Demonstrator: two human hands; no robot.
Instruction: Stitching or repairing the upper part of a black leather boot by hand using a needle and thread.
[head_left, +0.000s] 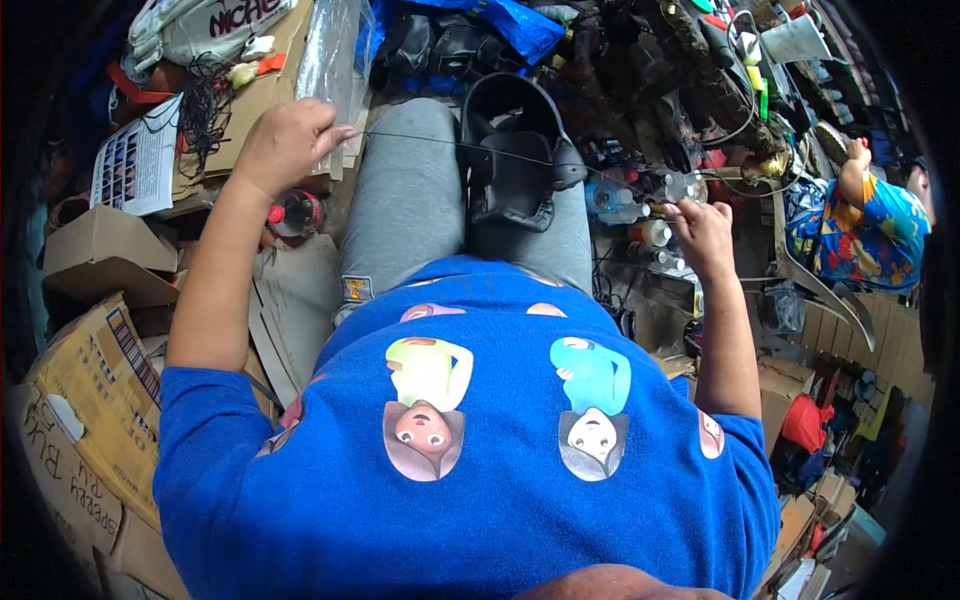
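Observation:
A thin dark thread (425, 141) stretches nearly straight between my two raised hands. My left hand (292, 145) is closed, pinching one end at the upper left, out past my left knee. On the other side my right hand (705, 236) is closed on the thread's far part, its fingertips pressed together. Below the thread, a black shoe-like piece (512, 175) with a hollow, curved shell rests on my lap, mostly over my right thigh. The thread crosses over it near its rounded right end; whether it is stitched into it I cannot tell.
A red-capped bottle (296, 213) stands beside my left leg, near cardboard boxes (108, 255). Clear plastic bottles (615, 203) cluster right of my right leg. Another person in a colourful shirt (880, 225) is at the far right, near a curved blade-like piece (825, 290).

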